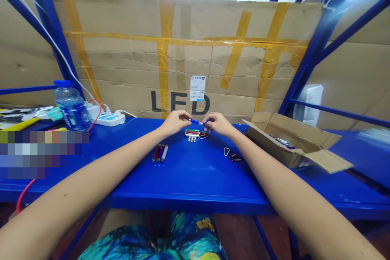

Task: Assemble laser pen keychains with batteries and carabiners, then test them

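A slim blue metal tube (196, 122) is held level between my two hands above the blue table (195, 178). My left hand (178, 122) pinches its left end, and my right hand (217, 124) grips the right end, where a small dark blue piece shows. Just below them lie a few red, green and silver tubes (193, 133) with clips at their right end. Several small silver button cells (191, 139) sit in rows in front of these. Nearer on the left, red, purple and silver tubes (160, 153) lie side by side. Several carabiner clips (232, 155) rest by my right forearm.
An open cardboard box (292, 156) with tubes inside stands at the right. At the left are a blue-capped bottle (73, 107), a white power strip (109, 118) and a red cable (26, 191). A large cardboard sheet (122, 61) stands behind the table between blue metal posts.
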### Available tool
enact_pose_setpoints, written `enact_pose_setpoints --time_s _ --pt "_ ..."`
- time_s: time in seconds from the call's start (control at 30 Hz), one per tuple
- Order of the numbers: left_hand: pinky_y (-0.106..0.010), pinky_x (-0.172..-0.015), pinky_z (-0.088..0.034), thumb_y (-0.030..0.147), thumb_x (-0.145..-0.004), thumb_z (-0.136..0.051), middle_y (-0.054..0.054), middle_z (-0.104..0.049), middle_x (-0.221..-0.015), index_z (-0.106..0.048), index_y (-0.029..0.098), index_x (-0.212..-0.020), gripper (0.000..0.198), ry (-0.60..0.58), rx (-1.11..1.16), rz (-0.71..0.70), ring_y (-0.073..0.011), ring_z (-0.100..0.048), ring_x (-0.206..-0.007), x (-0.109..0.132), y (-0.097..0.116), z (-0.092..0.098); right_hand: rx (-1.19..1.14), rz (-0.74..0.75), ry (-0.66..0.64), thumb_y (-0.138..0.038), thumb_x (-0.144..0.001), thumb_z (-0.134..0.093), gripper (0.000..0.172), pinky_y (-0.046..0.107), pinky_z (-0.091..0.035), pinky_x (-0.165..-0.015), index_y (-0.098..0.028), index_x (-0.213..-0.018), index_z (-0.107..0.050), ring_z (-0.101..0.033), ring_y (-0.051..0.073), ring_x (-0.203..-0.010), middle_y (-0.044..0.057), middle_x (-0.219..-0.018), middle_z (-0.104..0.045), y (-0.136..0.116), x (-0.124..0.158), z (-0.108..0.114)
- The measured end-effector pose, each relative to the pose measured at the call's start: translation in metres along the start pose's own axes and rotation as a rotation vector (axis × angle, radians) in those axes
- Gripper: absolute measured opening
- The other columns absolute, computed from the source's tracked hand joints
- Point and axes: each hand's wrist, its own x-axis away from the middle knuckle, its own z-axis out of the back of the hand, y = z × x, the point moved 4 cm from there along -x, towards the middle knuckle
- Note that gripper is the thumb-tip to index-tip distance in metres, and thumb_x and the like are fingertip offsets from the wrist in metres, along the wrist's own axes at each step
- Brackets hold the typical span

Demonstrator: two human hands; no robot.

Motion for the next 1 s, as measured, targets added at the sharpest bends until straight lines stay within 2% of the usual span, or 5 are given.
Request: enact_pose_setpoints --time_s 0.3,0.43,0.6,0.8,1.0 --pt "-0.033 -0.061 -0.042 0.029 -0.071 -0.069 -0.004 -0.063 -0.061 -0.068 0.016 -0.074 0.014 -0.063 -0.234 0.039 -0.0165 -0.056 -0.057 -0.036 -0.025 0.006 -0.301 -0.166 0.062 -0.003 -0.076 -0.063 0.019 0.023 -0.05 -0.055 -0.012 -0.092 -0.064 -0.063 0.012 -0.058 0.005 -0.069 -0.069 0.025 -0.028 0.003" --pt "-0.033 -0.063 -0.042 0.031 -0.072 -0.067 -0.005 -0.065 -0.064 -0.069 0.016 -0.073 0.015 -0.109 -0.284 0.062 -0.0175 -0.056 -0.059 -0.042 -0.036 0.003 -0.167 -0.156 0.119 -0.006 -0.076 -0.066 0.006 0.02 -0.047 -0.055 -0.01 -0.079 -0.068 -0.063 0.011 -0.06 0.007 -0.069 -0.069 0.04 -0.037 0.002" --pt "-0.033 -0.064 -0.043 0.029 -0.072 -0.066 -0.007 -0.067 -0.066 -0.071 0.016 -0.07 0.014 -0.143 -0.333 0.099 -0.018 -0.057 -0.06 -0.043 -0.048 -0.003 -0.067 -0.149 0.132 -0.004 -0.072 -0.068 0.008 0.022 -0.049 -0.059 -0.01 -0.077 -0.068 -0.065 0.014 -0.064 0.008 -0.07 -0.07 0.053 -0.04 0.0" --pt "-0.035 -0.067 -0.045 0.024 -0.067 -0.07 -0.009 -0.07 -0.069 -0.071 0.016 -0.063 0.009 -0.181 -0.37 0.135 -0.0219 -0.061 -0.066 -0.045 -0.054 -0.01 0.118 -0.124 0.125 -0.003 -0.068 -0.068 0.014 0.024 -0.05 -0.071 -0.011 -0.079 -0.07 -0.067 0.015 -0.072 0.006 -0.071 -0.072 0.055 -0.039 -0.002" --pt "-0.032 -0.071 -0.046 0.023 -0.068 -0.07 -0.008 -0.073 -0.076 -0.074 0.016 -0.069 0.008 -0.226 -0.442 0.2 -0.0218 -0.063 -0.075 -0.045 -0.057 -0.007 0.317 -0.109 0.104 -0.013 -0.075 -0.069 0.004 0.024 -0.047 -0.073 -0.013 -0.073 -0.072 -0.065 0.017 -0.077 0.008 -0.081 -0.074 0.053 -0.037 -0.005"
